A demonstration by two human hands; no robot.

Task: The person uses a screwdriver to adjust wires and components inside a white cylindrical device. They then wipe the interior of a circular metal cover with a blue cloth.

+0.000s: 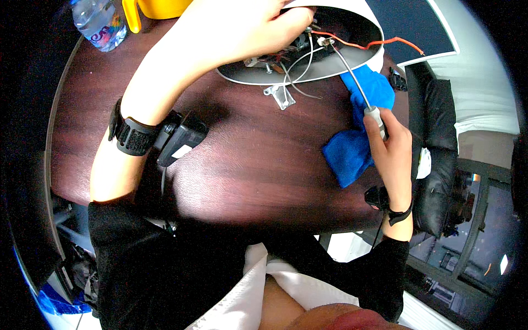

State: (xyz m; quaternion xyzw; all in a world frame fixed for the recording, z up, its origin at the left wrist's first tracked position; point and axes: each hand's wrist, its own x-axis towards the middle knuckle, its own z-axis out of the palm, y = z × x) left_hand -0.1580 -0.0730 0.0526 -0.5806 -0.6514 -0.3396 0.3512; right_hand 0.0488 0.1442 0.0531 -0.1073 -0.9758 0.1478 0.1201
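Note:
A white rounded appliance housing (366,14) lies at the far side of the table, its dark opening facing me. Inside it are electrical parts, pale wires (311,52) and an orange wire (385,41) that runs out to the right. My left hand (264,33) is closed at the housing's rim, thumb inside; the other fingers are partly hidden at the picture's top. In my right hand (391,146) is a screwdriver (357,81) with a pale grey handle. Its tip reaches a small metal fitting (325,41) in the opening. A small clear bracket (281,98) hangs just below the rim.
Blue cloth (352,157) lies beside and beneath my right hand. A water bottle (100,25) and a yellow container with a handle (159,8) stand far left. A small black object (397,80) is at the right edge of the dark wooden table (258,165), by a black padded seat (437,187).

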